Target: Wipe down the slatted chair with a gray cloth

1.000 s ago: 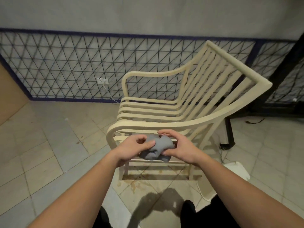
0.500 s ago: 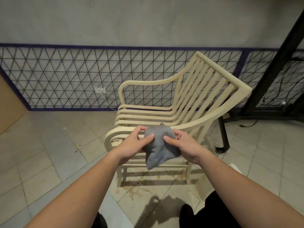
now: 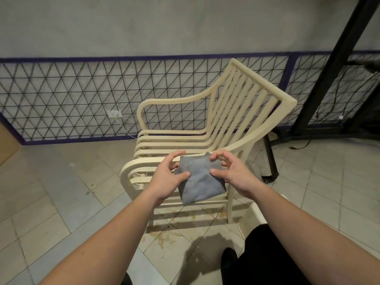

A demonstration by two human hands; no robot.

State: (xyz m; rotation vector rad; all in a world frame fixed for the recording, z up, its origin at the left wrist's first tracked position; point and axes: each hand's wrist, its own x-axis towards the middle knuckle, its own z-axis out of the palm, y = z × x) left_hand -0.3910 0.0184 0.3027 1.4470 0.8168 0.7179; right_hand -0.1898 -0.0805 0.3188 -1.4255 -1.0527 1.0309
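A cream slatted plastic armchair point(image 3: 242, 112) stands on the tiled floor, its seat facing left and its near armrest toward me. In front of that armrest I hold a gray cloth point(image 3: 200, 182), folded flat into a rough square. My left hand point(image 3: 170, 177) pinches its left edge with the thumb on top. My right hand point(image 3: 232, 173) grips its right edge and top corner. The cloth hangs in the air and hides part of the armrest and side rails.
A black wire-mesh fence with a purple frame point(image 3: 72, 103) runs along the wall behind the chair. A wall socket point(image 3: 115, 114) with a cable sits on it. A black metal stand point(image 3: 320, 83) leans at the right. My dark shoes point(image 3: 230, 258) are below.
The cloth went from a crumpled ball to a flat folded square between both hands. My view has risen, so the chair sits lower and more to the left.
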